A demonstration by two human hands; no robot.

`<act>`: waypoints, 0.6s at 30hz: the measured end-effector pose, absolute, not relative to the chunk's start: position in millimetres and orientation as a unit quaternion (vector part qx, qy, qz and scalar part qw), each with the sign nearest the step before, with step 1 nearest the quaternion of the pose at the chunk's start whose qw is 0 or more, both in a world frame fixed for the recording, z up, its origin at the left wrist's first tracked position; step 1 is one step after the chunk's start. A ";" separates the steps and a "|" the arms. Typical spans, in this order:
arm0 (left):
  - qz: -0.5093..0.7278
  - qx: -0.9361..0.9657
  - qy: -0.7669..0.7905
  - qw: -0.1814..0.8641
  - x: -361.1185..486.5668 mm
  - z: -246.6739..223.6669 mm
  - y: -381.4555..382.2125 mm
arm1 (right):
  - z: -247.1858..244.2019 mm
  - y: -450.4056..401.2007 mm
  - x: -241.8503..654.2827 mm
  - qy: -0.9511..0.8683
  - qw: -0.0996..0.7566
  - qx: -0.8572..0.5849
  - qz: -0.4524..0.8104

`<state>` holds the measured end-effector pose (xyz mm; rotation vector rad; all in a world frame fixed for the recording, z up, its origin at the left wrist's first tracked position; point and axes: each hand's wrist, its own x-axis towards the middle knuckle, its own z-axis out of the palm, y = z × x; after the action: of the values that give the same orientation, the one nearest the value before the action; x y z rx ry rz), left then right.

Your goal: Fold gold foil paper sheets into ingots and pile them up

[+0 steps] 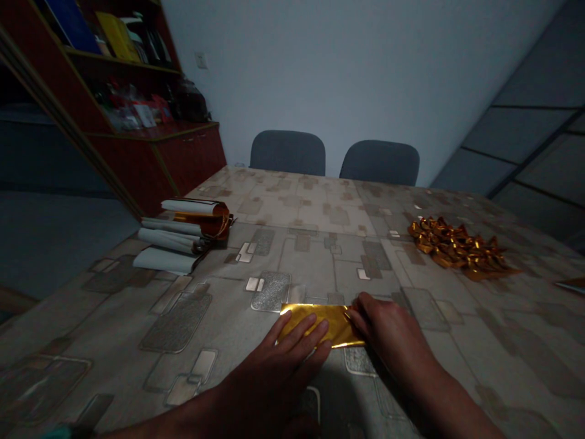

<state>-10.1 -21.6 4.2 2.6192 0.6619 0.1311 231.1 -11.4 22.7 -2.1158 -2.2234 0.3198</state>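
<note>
Gold foil strip [317, 323] flat on the desk [98, 347], close in front of the person. Left hand [278, 372] pressed on it, grip released, fingers spread; right hand [388, 326] curled at its end — clenched or not, can't tell. Folded gold pieces [457, 249] heaped far right — white-backed rolls [180, 235] far left.

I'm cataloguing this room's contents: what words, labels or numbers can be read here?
Nothing is legible.
Blue book and yellow book on the dark red wooden shelf: too blurred to read.
White card on that shelf: too small to read.
Shiny gold foil strip: no lettering visible.
</note>
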 end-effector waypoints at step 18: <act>0.054 0.944 0.236 0.225 -9.7 10.0 -19.2 | -22.6 -85.9 214.7 -0.874 0.195 -0.443 -0.042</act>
<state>-9.7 -19.2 10.0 2.6033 0.6507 0.1485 214.7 -85.9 -22.6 -1.2409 -2.4510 -0.1176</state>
